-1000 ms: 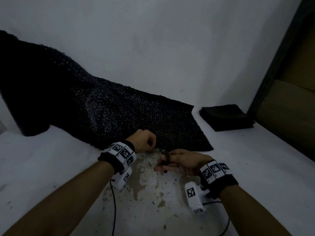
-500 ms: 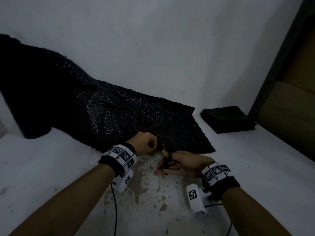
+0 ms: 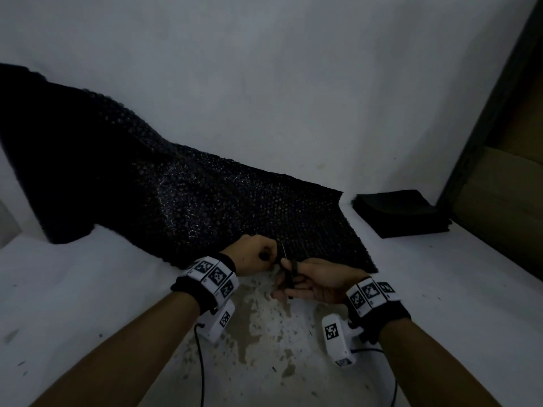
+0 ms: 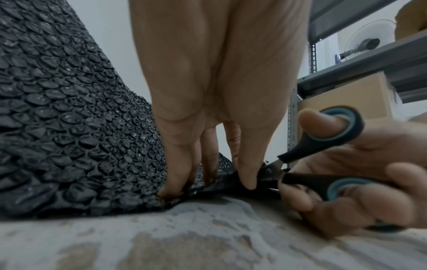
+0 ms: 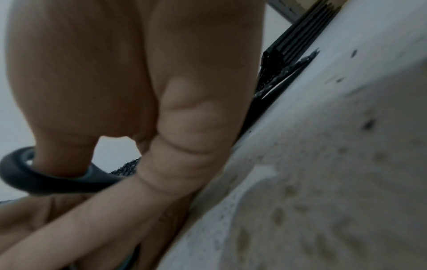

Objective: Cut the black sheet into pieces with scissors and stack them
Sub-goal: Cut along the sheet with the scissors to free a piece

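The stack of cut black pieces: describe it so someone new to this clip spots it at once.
Start from the big bubbly black sheet spread along the white wall. Past its right edge, near the shelving, lies the stack of cut black pieces, apart from the sheet. Unlike the sheet, it is small, squared, layered and touched by neither hand.

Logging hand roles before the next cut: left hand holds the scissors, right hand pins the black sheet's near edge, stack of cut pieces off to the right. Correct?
Hands are swapped. The left wrist view shows the right hand holding the scissors and the left hand pinning the black sheet's near edge. The stack does sit to the right.
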`<state>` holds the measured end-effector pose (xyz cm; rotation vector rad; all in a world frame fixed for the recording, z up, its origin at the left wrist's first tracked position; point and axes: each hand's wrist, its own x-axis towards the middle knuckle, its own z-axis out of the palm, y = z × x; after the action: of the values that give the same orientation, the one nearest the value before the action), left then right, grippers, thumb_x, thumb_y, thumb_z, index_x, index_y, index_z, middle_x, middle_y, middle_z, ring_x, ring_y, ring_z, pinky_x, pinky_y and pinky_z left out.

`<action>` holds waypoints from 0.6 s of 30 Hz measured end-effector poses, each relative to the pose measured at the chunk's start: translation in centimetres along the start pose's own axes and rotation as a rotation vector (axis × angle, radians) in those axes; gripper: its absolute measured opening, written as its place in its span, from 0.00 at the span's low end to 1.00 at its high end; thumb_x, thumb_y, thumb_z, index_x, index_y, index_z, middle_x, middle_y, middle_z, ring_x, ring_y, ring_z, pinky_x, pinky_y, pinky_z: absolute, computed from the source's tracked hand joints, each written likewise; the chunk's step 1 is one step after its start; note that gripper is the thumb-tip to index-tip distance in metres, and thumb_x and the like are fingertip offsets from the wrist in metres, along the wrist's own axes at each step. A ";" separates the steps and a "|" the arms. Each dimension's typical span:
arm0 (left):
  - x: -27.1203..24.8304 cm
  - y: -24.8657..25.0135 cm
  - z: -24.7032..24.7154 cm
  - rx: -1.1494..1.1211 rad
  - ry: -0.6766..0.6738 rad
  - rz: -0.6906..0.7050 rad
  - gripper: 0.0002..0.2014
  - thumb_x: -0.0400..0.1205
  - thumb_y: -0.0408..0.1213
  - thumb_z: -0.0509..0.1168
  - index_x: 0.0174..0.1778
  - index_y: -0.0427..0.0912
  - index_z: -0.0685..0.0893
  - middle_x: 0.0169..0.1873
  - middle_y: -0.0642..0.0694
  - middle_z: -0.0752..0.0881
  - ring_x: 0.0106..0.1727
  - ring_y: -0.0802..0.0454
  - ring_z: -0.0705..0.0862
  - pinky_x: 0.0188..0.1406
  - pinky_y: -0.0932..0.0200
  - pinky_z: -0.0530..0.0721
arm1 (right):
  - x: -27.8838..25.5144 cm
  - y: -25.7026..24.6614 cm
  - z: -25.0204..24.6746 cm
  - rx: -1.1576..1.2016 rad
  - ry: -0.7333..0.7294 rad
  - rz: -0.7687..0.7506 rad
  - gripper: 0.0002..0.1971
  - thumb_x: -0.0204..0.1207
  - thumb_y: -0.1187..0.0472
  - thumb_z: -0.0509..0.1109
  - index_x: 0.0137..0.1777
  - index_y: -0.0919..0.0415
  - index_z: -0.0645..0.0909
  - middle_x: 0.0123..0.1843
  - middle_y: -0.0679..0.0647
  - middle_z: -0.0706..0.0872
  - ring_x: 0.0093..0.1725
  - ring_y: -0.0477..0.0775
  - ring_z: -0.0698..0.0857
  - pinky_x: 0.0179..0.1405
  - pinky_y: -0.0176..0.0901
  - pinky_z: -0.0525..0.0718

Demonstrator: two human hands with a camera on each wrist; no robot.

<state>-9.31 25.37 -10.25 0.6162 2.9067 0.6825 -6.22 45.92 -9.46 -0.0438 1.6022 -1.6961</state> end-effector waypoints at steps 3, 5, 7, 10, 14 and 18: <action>-0.1 0.0 -0.1 -0.013 0.003 0.022 0.08 0.79 0.36 0.70 0.39 0.54 0.81 0.41 0.51 0.86 0.40 0.54 0.83 0.36 0.65 0.76 | 0.2 0.0 -0.2 0.062 -0.028 -0.009 0.19 0.84 0.54 0.68 0.54 0.73 0.84 0.54 0.65 0.91 0.58 0.59 0.91 0.52 0.38 0.89; -0.1 0.0 -0.1 -0.015 0.007 0.030 0.05 0.79 0.36 0.71 0.41 0.51 0.83 0.39 0.54 0.84 0.38 0.59 0.80 0.35 0.70 0.72 | 0.2 0.1 -0.2 0.073 -0.023 -0.018 0.17 0.84 0.56 0.67 0.54 0.74 0.85 0.54 0.64 0.91 0.58 0.59 0.91 0.52 0.37 0.89; 0.0 -0.1 0.0 -0.015 0.006 0.026 0.05 0.79 0.35 0.71 0.41 0.51 0.83 0.37 0.57 0.83 0.36 0.62 0.79 0.34 0.73 0.71 | 0.2 0.2 -0.2 0.067 -0.011 -0.027 0.14 0.85 0.59 0.67 0.55 0.73 0.85 0.54 0.62 0.92 0.58 0.58 0.91 0.51 0.35 0.88; 0.0 -0.2 -0.1 -0.013 0.008 0.025 0.08 0.80 0.35 0.69 0.39 0.53 0.81 0.34 0.58 0.82 0.34 0.63 0.78 0.33 0.74 0.70 | 0.4 0.3 -0.4 0.080 -0.003 -0.041 0.12 0.84 0.63 0.67 0.56 0.74 0.84 0.54 0.62 0.92 0.57 0.56 0.92 0.48 0.33 0.88; -0.1 -0.3 -0.2 -0.029 0.006 0.014 0.10 0.81 0.36 0.68 0.38 0.56 0.81 0.36 0.57 0.83 0.35 0.60 0.80 0.34 0.71 0.73 | 0.6 0.5 -0.2 0.051 0.007 -0.038 0.16 0.84 0.61 0.68 0.60 0.77 0.82 0.56 0.63 0.91 0.59 0.56 0.91 0.49 0.33 0.88; -0.3 -0.3 -0.2 -0.030 0.005 0.018 0.07 0.81 0.35 0.68 0.41 0.52 0.81 0.35 0.59 0.80 0.35 0.61 0.78 0.33 0.69 0.73 | 0.3 0.4 -0.3 0.054 -0.018 -0.026 0.17 0.85 0.58 0.67 0.57 0.76 0.84 0.56 0.67 0.91 0.59 0.58 0.91 0.49 0.34 0.88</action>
<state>-9.22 24.94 -10.20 0.6391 2.8933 0.7286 -6.36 46.11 -10.03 -0.0524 1.5480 -1.7539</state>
